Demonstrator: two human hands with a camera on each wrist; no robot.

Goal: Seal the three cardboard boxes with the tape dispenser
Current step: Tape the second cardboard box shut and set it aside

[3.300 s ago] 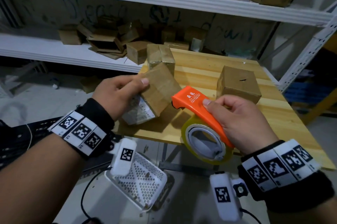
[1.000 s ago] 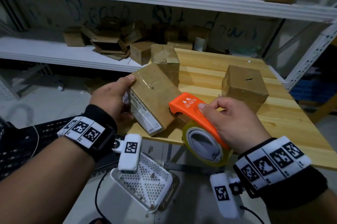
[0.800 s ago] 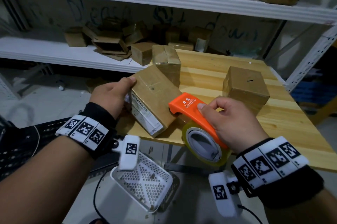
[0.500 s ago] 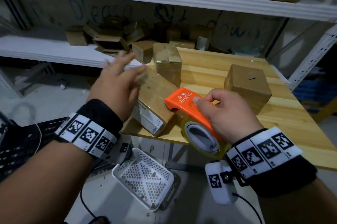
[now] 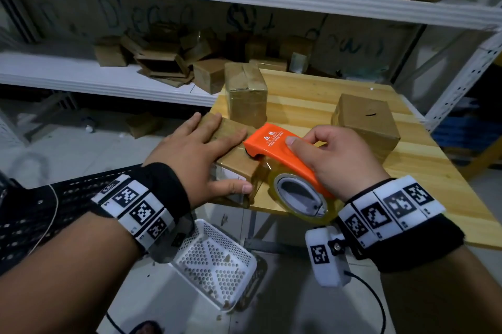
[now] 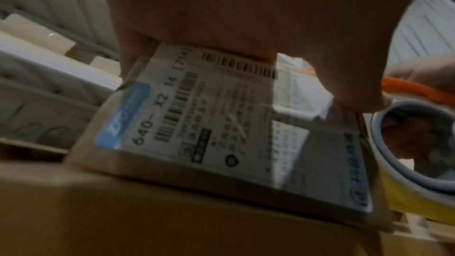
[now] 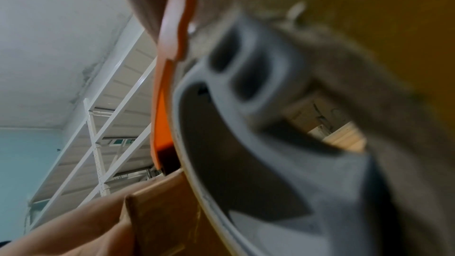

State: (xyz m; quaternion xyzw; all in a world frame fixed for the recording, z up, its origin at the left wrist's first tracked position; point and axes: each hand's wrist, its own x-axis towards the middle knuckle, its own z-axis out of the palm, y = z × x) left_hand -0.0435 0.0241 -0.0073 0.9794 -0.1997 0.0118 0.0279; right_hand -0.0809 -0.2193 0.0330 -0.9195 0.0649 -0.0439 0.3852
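A small cardboard box (image 5: 235, 162) with a shipping label (image 6: 221, 133) on its near face lies at the table's near left corner. My left hand (image 5: 198, 149) lies flat on its top with straight fingers, the thumb against the near face. My right hand (image 5: 336, 159) grips the orange tape dispenser (image 5: 274, 143). Its nose sits on the box's top right edge, and the yellowish tape roll (image 5: 298, 195) hangs beside the box. A box wrapped in tape (image 5: 245, 94) stands behind, and a plain box (image 5: 365, 121) sits to the right. The wrist views show the roll (image 6: 418, 153) and the dispenser (image 7: 172, 36) close up.
The wooden table (image 5: 407, 170) has bare room between and in front of the far boxes. White metal shelves (image 5: 81, 75) behind hold several loose cartons. A white perforated basket (image 5: 214, 257) lies on the floor below my hands.
The box went from tilted in my left hand to lying flat on the table corner. My left hand shifted from its side to flat on top. The dispenser nose moved onto the box.
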